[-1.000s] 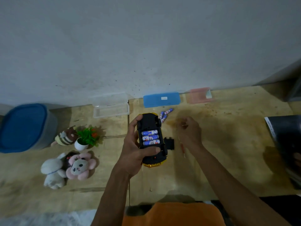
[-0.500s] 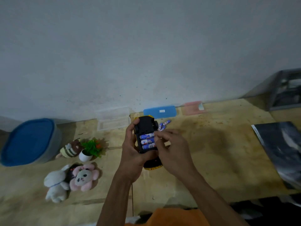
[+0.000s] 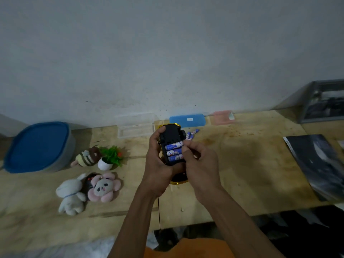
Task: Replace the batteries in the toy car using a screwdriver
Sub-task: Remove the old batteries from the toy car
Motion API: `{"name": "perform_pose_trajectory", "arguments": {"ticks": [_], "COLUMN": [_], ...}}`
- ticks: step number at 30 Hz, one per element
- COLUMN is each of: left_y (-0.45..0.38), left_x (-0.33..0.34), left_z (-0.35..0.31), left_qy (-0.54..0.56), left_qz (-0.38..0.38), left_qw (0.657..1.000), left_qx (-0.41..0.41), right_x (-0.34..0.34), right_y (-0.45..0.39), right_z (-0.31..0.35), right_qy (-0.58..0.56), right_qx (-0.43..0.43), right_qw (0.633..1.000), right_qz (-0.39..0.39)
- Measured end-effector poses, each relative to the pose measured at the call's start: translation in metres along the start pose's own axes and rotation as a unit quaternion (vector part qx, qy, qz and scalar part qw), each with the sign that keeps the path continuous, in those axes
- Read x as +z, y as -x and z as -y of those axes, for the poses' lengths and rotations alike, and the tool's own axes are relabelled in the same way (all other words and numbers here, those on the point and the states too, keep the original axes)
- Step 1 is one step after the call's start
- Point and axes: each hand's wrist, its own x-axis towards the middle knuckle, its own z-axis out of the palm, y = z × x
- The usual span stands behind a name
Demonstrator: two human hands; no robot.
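Right hand [image 3: 202,164] moved onto batteries [image 3: 174,152] | toy car [image 3: 170,138] upturned, lengthwise away.

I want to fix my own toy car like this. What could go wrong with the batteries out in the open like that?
1. The left hand holds the toy car in the air, upside down; a slip could drop it onto the table.
2. The right hand is pressing at the batteries in the car; one could pop out.
3. The loose batteries on the table might get mixed with these or roll away.
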Motion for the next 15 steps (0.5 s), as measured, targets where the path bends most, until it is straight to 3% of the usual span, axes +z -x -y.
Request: {"name": "perform_pose_trajectory", "arguments": {"ticks": [9, 15], "left_y": [0.004, -0.005], "left_x": [-0.004, 0.011], "left_z": [0.0, 0.003], "left_qy": [0.002, 0.0], "left_qz": [0.004, 0.002], "left_qw": [1.0, 1.0], "left_qx": [0.003, 0.003], "right_x": [0.001, 0.002], "right_y": [-0.007, -0.019], "right_z": [0.005, 0.015], "right_qy": [0.124, 0.144], "right_qx": [-0.143, -0.179], "right_qw": [0.982, 0.973], "right_qz": [-0.022, 0.021]}}
